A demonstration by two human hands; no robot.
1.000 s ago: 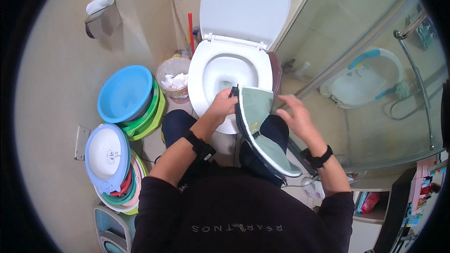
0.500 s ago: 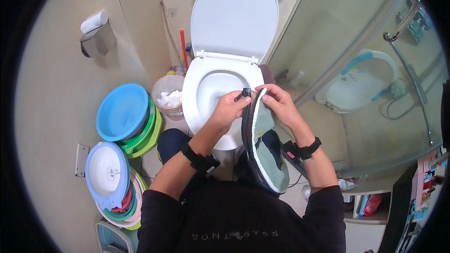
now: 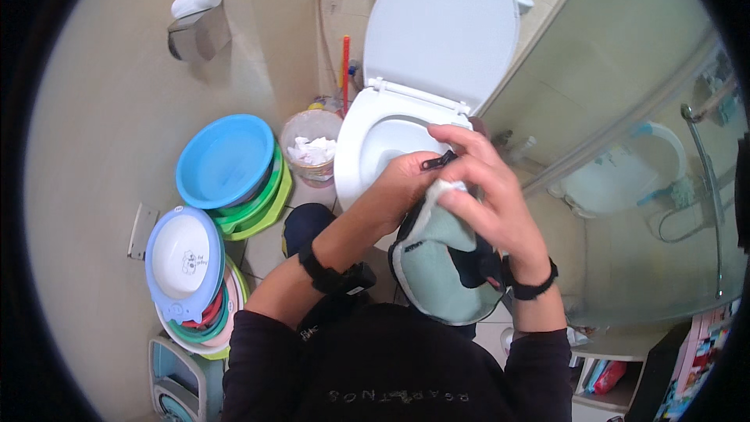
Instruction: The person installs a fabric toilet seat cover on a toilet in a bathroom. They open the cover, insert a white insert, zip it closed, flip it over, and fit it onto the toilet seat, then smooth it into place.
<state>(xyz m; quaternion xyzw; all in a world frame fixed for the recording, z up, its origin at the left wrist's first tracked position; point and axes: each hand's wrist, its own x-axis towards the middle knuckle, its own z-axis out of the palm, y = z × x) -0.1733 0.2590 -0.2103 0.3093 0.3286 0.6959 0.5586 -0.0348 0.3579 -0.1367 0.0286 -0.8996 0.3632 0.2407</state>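
Room: bathroom with beige walls, seen from the head camera looking down; a glass shower wall (image 3: 625, 109) stands on the right.
Toilet: white toilet (image 3: 375, 148) straight ahead, its lid (image 3: 441, 31) raised upright, the bowl open.
Person: sits in front of the toilet in a dark top, a black band on each wrist.
Pouch: grey-green pouch (image 3: 441, 273) with black edging, held over the lap, just below the front rim of the toilet; its upper end is between both hands.
Left hand: left hand (image 3: 398, 191) is closed on the upper left edge of the pouch, fingers curled around the fabric.
Right hand: right hand (image 3: 488, 195) lies over the upper right part of the pouch, fingers bent; thumb and forefinger pinch a small black zip pull (image 3: 437, 162) at the top.
Bin: small bin (image 3: 312, 148) with white paper inside, on the floor just left of the toilet.
Basins: stack of basins (image 3: 226, 160), blue one on top, green ones below, left of the bin; a second stack (image 3: 183, 254) with a pale blue and white one on top stands nearer to the person.
Wall: paper holder (image 3: 195, 23) at the upper left.
Brush: red handle (image 3: 344, 62) stands between the wall and the toilet.
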